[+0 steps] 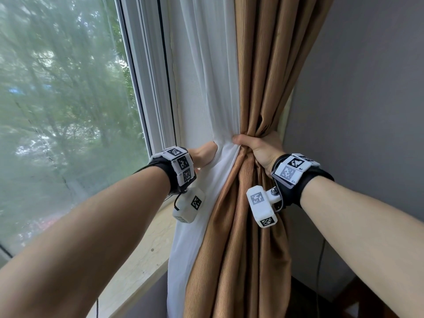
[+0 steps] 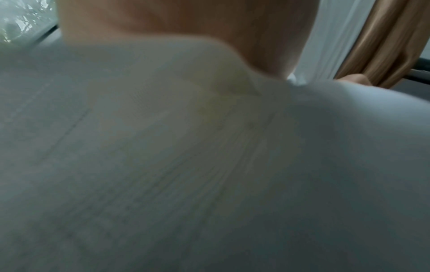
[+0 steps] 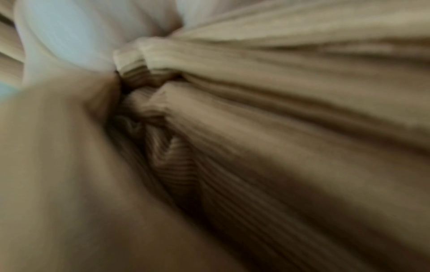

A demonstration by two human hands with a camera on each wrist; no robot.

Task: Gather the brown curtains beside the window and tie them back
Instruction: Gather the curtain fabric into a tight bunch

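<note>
Gathering shown, brown curtain (image 1: 252,92) bunched and gripped by right hand (image 1: 257,148), left hand (image 1: 204,154) reaching behind white sheer (image 1: 206,83), its fingers hidden, grip indeterminable.

Brown curtain (image 1: 231,226): woven cloth, finely ribbed, slight sheen on the folds. White curtain (image 1: 206,88), centre frame: thin, smooth, matt cloth. Window sill (image 1: 146,260), lower left: pale, matt, possibly painted wood. Wall (image 1: 367,88), right: matt, smooth grey. Window pane (image 1: 68,111): glass.
</note>
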